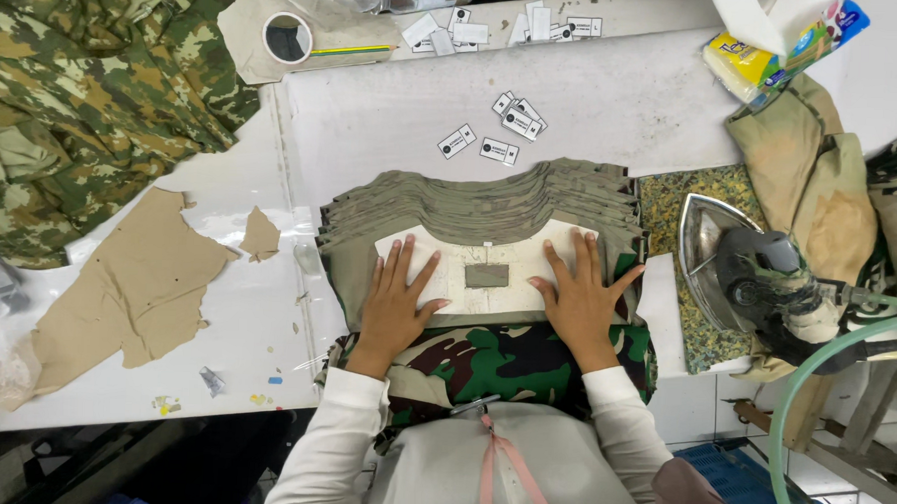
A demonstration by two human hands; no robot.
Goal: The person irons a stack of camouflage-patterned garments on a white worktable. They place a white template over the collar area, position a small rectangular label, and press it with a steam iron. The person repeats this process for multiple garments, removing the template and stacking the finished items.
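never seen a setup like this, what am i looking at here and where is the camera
There is no machine here, only a person at work. The single picture comes from a camera worn on the person's head, looking straight down at their own two hands.

The left hand and the right hand lie flat, fingers spread, on a pale template that sits on a stack of olive fabric pieces. Neither hand grips anything. A small grey patch lies between them.

On the white table are small paper labels and a roll of tape. An iron rests at the right, camouflage cloth is heaped at the left, and a torn brown paper sheet lies nearby.
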